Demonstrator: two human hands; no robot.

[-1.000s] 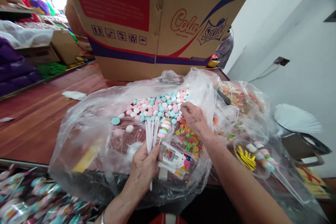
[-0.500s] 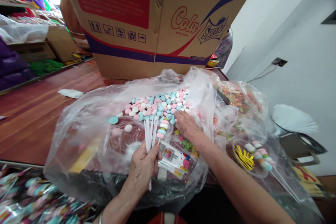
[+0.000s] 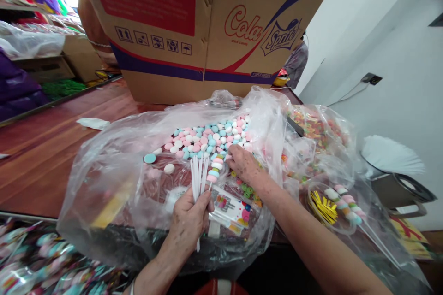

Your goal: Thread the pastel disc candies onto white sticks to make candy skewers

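My left hand (image 3: 189, 220) is closed round a bunch of white sticks (image 3: 198, 178); one stick carries several stacked pastel candies (image 3: 215, 169). My right hand (image 3: 243, 163) rests at the near edge of a heap of pink, blue and white round candies (image 3: 207, 139) lying on a clear plastic bag (image 3: 114, 179). Its fingers are pinched together at the candies; what they hold is too small to see. Small coloured ring candies (image 3: 249, 191) lie just under that wrist. A printed packet (image 3: 229, 209) sits beside my left hand.
A big Cola Sprite cardboard box (image 3: 207, 23) stands behind the heap. To the right lie another bag of ring candies (image 3: 313, 129), gold twist ties (image 3: 323, 207), a finished candy stick (image 3: 346, 205) and white paper (image 3: 391, 154). Wrapped sweets (image 3: 41, 262) fill the lower left. Wooden tabletop (image 3: 51, 147) spreads left.
My right hand has drawn back from the far side of the candy heap toward the loaded stick. The left hand has kept its hold on the sticks.
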